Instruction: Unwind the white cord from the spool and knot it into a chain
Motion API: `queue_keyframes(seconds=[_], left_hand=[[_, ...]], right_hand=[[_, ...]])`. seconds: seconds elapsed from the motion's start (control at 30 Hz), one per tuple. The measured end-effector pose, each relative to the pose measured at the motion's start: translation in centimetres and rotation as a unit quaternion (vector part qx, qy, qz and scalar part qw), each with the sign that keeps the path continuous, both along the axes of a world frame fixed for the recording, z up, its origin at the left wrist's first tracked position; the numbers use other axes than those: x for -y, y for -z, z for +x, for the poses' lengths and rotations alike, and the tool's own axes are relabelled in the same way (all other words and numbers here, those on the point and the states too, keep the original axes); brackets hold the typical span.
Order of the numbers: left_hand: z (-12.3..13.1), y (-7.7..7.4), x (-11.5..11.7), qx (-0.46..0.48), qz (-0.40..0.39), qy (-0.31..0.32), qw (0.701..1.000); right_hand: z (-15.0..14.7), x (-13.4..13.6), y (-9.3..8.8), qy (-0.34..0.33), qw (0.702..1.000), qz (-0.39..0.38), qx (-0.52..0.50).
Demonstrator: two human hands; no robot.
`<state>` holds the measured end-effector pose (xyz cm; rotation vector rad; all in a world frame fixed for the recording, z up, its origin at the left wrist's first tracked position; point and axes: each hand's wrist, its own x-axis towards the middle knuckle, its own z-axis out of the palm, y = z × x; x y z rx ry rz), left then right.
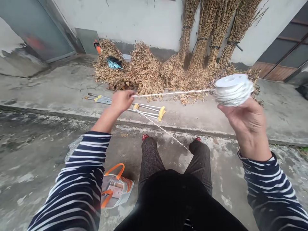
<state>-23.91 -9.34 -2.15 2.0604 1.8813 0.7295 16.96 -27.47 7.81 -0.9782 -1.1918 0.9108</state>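
My right hand [247, 120] is raised at the right, its fingers closed under a white spool [233, 89] wound with white cord. A taut stretch of the white cord [173, 93] runs leftwards from the spool to my left hand [123, 100], which is closed in a pinch on it. From that hand a loose length of cord hangs down and to the right, toward the ground between my knees. Both arms wear dark blue sleeves with white stripes.
I sit above a rough concrete yard with a low step. A pair of crutches [134, 107] with yellow pads lies on the step. Piles and upright bundles of dry stalks [168, 70] lean on the white wall. A clear bag with orange handles [115, 189] stands by my left leg.
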Motion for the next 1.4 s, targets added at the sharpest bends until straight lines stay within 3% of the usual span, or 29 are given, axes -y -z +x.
queue_keyframes(seconds=[0.1,0.2,0.3,0.4,0.53,0.6,0.67,0.77,0.87,0.97,1.03,1.13,1.27,1.33,1.4], left_hand=[[-1.8,-1.2,-2.3,-0.056,0.015,-0.024,0.998],[-0.2,0.5,-3.0,-0.092,-0.034,0.031,0.995],[5.3,3.9,-1.4,-0.031,-0.137,0.152,0.978],[12.9,6.1,1.7,0.155,-0.171,0.296,0.927],[22.1,5.4,5.6,0.418,-0.169,0.379,0.808],[25.1,4.9,7.2,0.477,-0.187,0.377,0.772],[26.5,5.3,8.7,0.506,-0.226,0.371,0.745],[25.9,7.4,10.5,0.517,-0.284,0.356,0.725],[23.0,9.8,11.7,0.444,-0.329,0.357,0.753],[19.4,10.5,12.6,0.34,-0.368,0.372,0.782],[17.3,9.5,13.0,0.293,-0.376,0.377,0.794],[15.2,6.5,13.3,0.26,-0.37,0.384,0.805],[15.0,2.6,12.0,0.262,-0.34,0.383,0.818],[15.7,2.0,10.5,0.278,-0.31,0.368,0.831],[16.6,2.5,8.5,0.305,-0.274,0.34,0.846]], right_hand=[[0.2,0.9,-0.7,0.026,0.999,0.045,-0.001],[0.1,0.9,0.0,0.016,0.999,0.038,0.014],[-0.1,-0.3,2.3,-0.003,1.0,-0.007,0.019],[-0.2,-1.7,4.6,-0.009,0.999,-0.045,0.02],[-0.2,-2.8,6.4,-0.008,0.996,-0.082,0.024],[0.1,-3.1,6.9,0.004,0.996,-0.081,0.036],[0.4,-3.2,7.6,0.02,0.995,-0.083,0.045],[1.2,-3.6,9.0,0.04,0.993,-0.104,0.049],[2.2,-4.3,11.3,0.08,0.987,-0.097,0.098],[3.2,-5.1,14.3,0.143,0.961,-0.068,0.225],[3.6,-5.4,16.4,0.161,0.944,-0.063,0.28],[3.7,-5.1,19.3,0.139,0.927,-0.06,0.344],[2.8,-3.8,22.0,0.094,0.883,-0.037,0.459],[2.1,-3.0,22.5,0.059,0.879,-0.041,0.471],[1.3,-2.0,22.4,0.009,0.895,-0.061,0.442]])
